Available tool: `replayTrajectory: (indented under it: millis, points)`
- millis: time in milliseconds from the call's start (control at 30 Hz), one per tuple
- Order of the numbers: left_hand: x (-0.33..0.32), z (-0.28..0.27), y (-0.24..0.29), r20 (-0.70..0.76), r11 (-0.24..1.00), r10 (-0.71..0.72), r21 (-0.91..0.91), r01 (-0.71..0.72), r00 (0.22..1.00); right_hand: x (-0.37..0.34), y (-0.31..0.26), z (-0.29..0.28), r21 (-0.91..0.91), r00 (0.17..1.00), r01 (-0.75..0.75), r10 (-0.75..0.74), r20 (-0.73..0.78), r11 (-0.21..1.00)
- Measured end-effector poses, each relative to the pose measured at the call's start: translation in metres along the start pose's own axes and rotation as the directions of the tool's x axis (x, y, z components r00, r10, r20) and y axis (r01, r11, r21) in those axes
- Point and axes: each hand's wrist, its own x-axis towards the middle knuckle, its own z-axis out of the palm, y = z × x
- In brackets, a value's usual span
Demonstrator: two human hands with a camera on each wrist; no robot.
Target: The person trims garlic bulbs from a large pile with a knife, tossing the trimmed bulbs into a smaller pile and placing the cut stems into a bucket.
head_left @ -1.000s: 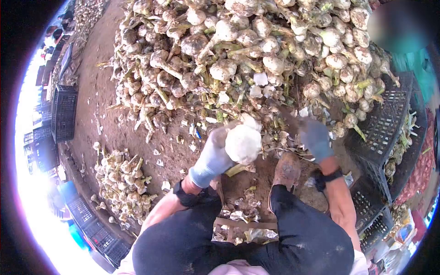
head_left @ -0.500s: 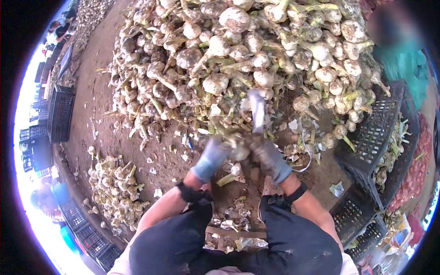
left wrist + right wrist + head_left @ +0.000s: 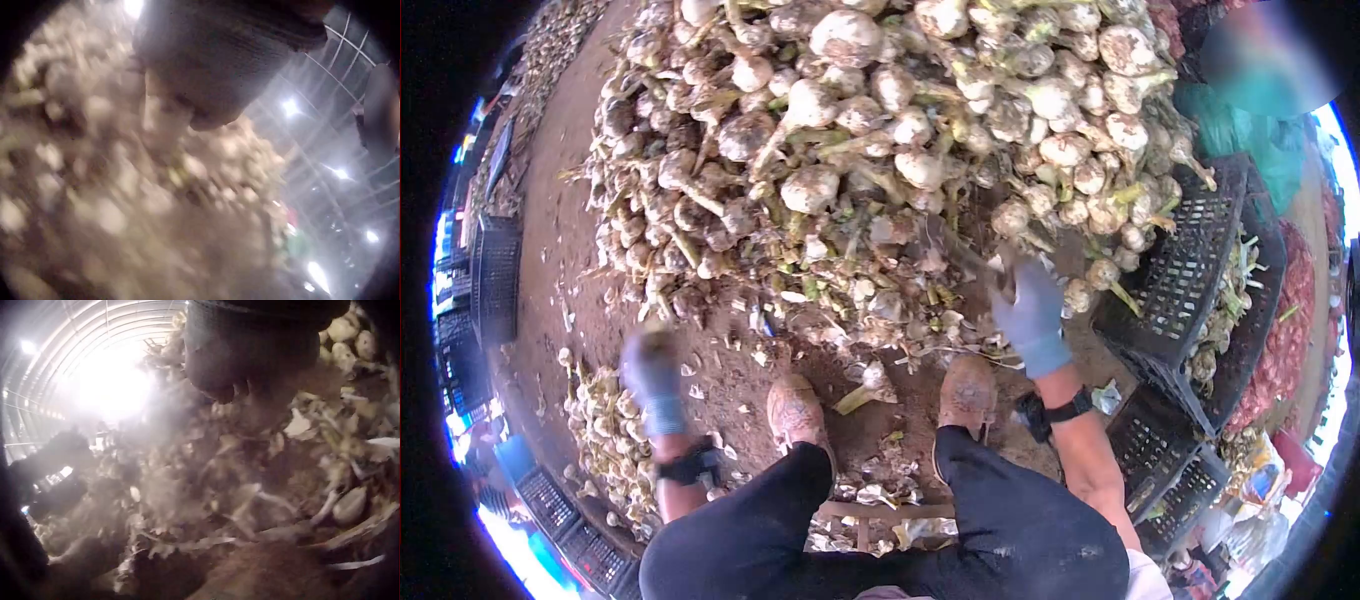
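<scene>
On the ground [image 3: 555,235], garlic bulbs [image 3: 810,189] look dirt-smudged.

The brown dirt ground [image 3: 560,270] is largely covered ahead by a large heap of garlic bulbs [image 3: 810,190], many with stems attached. A smaller garlic pile [image 3: 603,412] is laid to the left. Between two planted shoes [image 3: 798,408], one stemmed bulb [image 3: 873,385] is left lying. Peel and stem scraps [image 3: 885,305] are strewn before them, and black crates [image 3: 1175,275] are stacked on the right

head camera looks down on garlic [image 3: 811,188], wrist cameras sit nearer
</scene>
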Motion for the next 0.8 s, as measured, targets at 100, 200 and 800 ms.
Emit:
replayTrajectory:
  millis: [100,200,800]
  points:
    - [-0.002,-0.128,-0.013,0.077,0.67,-0.655,0.519,0.531,0.751,0.034,0.02,-0.005,-0.261,0.999,0.043,-0.048,-0.011,0.964]
    - [-0.023,-0.102,-0.103,-0.117,0.824,-0.347,0.436,0.362,0.931,0.059,0.041,0.013,-0.349,0.996,0.09,-0.083,0.034,0.933]
    - [-0.049,-0.013,0.242,0.394,0.399,0.506,-0.896,0.196,0.767,-0.02,-0.1,-0.012,0.33,0.906,0.268,-0.354,0.234,0.905]
